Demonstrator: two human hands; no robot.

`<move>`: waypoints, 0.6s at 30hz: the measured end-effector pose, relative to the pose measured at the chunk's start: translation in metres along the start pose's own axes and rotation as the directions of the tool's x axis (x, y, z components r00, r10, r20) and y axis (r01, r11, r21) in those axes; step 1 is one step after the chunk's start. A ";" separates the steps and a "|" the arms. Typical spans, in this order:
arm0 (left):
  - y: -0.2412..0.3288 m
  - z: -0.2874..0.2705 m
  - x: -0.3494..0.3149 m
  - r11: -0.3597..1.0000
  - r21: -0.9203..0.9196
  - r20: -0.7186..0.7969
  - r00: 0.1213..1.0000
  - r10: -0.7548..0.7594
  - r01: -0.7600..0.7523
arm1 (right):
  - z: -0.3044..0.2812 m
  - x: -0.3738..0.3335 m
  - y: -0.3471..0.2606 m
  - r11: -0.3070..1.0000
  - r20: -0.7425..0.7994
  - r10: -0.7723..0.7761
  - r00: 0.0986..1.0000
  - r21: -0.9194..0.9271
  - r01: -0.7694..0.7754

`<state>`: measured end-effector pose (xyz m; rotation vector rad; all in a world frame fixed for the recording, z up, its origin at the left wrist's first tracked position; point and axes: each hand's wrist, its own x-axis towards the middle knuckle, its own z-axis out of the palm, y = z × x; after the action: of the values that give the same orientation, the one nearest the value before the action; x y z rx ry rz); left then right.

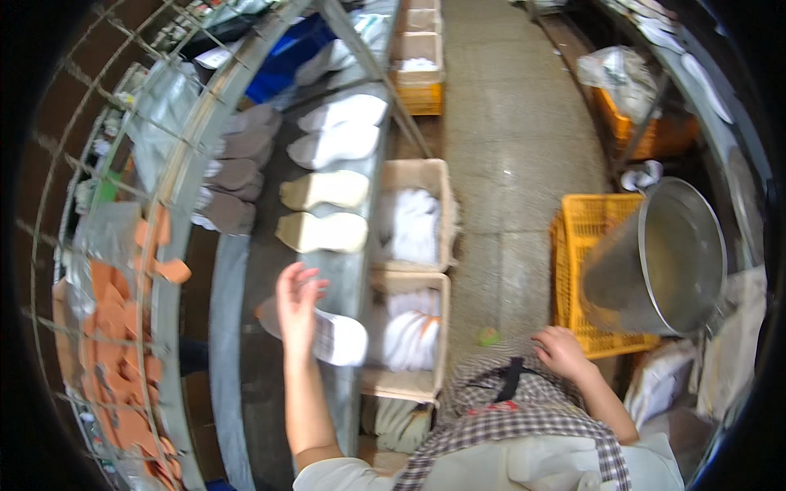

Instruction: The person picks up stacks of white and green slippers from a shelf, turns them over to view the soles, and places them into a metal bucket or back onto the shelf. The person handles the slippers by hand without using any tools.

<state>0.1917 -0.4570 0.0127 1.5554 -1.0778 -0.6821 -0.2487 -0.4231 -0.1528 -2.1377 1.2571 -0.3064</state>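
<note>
My left hand (298, 304) is over the dark bench (282, 172), fingers apart and loosely bent, with nothing seen in them. Beside and partly under it lies a white sole-shaped piece (344, 340); its other end is darker, and the hand and wrist hide its middle. Farther along the bench edge lie two cream sole-shaped pieces (322, 232), then white ones (334, 150). Grey-brown pieces (229, 211) rest on the bench's left side. Near my checked apron (524, 401), my right hand (562, 352) is empty, its fingers loosely bent and a little apart.
Beige bins (448, 214) with white pieces line the bench's right side. A concrete aisle (501, 155) runs ahead. To the right, a large metal bucket (610, 274) lies tilted on a yellow crate (573, 211). Left, wire mesh (53, 143) fronts orange pieces (123, 344).
</note>
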 end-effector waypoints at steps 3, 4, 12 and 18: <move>-0.001 0.008 0.049 1.000 0.014 0.038 0.999 0.001 -0.002 | -0.011 0.045 0.005 0.997 -0.031 0.007 1.000 0.083 -0.005; -0.003 0.014 0.063 1.000 0.024 0.030 0.999 -0.017 0.016 | -0.016 0.056 0.010 0.997 -0.042 0.002 0.999 0.072 0.001; 0.013 0.039 0.179 0.957 -0.290 -0.274 0.959 -0.070 -0.013 | -0.073 0.151 0.063 0.992 0.035 0.028 0.999 0.119 -0.032; -0.016 0.044 0.301 0.859 -0.512 -0.367 0.909 -0.196 -0.022 | -0.096 0.209 0.088 0.986 0.004 0.061 0.998 0.156 -0.061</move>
<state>0.2873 -0.7463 0.0192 1.2101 -0.4572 -0.6043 -0.2489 -0.6694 -0.1571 -1.9629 1.2545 -0.3671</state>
